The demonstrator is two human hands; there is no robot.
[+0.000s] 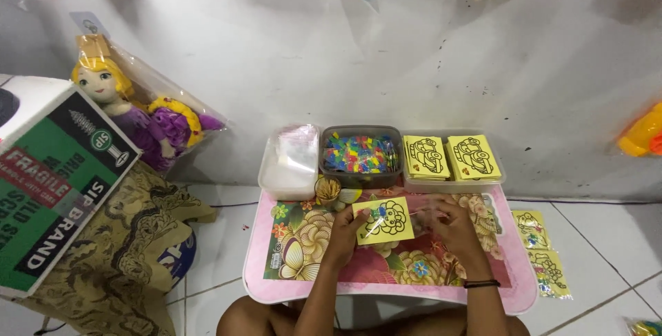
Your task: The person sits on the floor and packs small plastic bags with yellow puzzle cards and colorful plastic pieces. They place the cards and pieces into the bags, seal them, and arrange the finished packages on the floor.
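Left hand [343,234] grips a yellow card [383,220]; right hand [452,225] seems to pinch a thin stick; trays [360,170] crowd the desk's [276,288] far edge

Bare forearms, no sleeves; dark band [481,283] circles the right wrist.
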